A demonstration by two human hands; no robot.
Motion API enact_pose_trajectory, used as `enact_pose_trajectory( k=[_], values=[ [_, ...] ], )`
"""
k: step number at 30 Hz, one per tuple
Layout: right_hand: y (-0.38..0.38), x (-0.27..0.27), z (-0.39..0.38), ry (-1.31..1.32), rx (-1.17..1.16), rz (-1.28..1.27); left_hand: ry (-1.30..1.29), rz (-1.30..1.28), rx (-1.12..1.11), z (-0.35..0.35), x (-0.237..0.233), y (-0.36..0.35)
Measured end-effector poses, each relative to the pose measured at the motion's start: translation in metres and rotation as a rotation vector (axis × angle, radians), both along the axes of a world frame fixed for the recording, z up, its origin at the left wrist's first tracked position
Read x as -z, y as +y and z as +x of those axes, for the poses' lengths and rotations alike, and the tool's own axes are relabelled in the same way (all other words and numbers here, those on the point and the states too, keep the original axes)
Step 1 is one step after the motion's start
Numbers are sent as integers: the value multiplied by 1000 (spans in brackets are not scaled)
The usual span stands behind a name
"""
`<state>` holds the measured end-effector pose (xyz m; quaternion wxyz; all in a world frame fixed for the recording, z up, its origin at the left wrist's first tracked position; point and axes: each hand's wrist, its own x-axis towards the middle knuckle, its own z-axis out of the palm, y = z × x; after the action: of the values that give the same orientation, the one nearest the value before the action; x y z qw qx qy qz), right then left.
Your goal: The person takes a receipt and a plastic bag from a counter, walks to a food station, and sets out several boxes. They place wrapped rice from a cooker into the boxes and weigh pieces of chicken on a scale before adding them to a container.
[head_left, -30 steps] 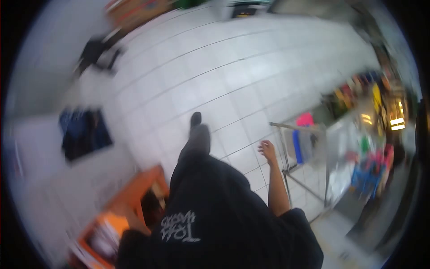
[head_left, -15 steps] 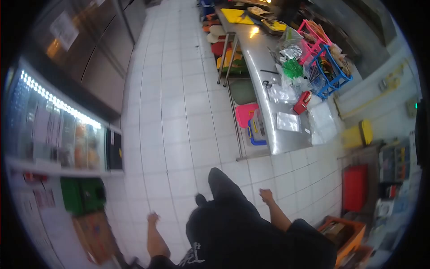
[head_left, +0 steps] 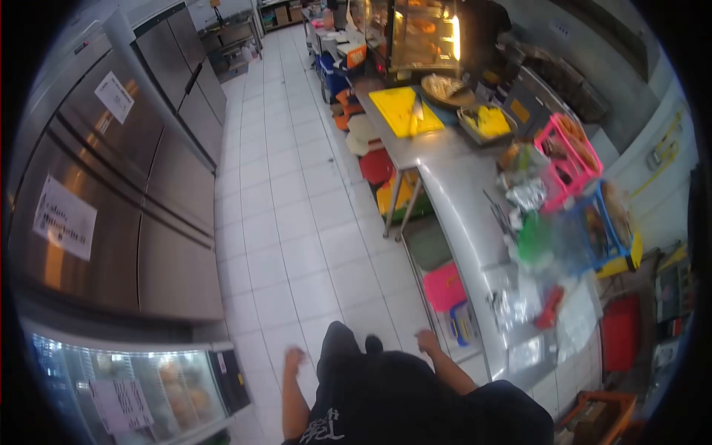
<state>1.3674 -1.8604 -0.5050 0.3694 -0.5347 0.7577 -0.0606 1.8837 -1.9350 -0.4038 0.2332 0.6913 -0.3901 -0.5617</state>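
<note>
My left hand [head_left: 294, 357] is in front of my body on the left, over the white tiled floor [head_left: 259, 222]. Motion smears its fingers, and no object shows in it. On the other side my right hand [head_left: 426, 342] hangs loosely curled, with nothing visible in it. It is nearest to the lower shelf of the steel table, where a pink container [head_left: 443, 288] and a blue-edged box [head_left: 461, 324] sit. Neither hand touches anything that I can see. My dark shoe [head_left: 373, 344] shows between them.
A steel table [head_left: 452, 193] runs along the right, with a yellow cutting board [head_left: 404, 111], a pink basket [head_left: 567, 159], a blue basket [head_left: 610, 226] and plastic bags. Steel refrigerators [head_left: 111, 185] and a lit glass-door fridge [head_left: 163, 393] line the left. The tiled aisle stretches ahead between them.
My view has tilted up and I have moved forward along the aisle. More of the far aisle, the refrigerators and a lit food display now show. Both hands remain off all objects.
</note>
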Motion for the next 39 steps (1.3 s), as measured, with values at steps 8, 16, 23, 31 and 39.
enact_pose_trajectory(
  k=[8,16,23,31,39],
  values=[
    [-485,-161,36,-479,442,-268,-318,249,301,52,14,-52],
    [-758,-220,112,-667,192,-283,464,335,-170,146,26,-566],
    [-1080,-244,121,-558,98,-572,-26,-486,22,-68,-132,-1069],
    [-1275,-272,62,-331,415,-767,264,-147,83,-166,-148,-1201],
    [-1263,-255,4,-40,844,-666,153,190,49,-136,-65,-1365]
  ],
)
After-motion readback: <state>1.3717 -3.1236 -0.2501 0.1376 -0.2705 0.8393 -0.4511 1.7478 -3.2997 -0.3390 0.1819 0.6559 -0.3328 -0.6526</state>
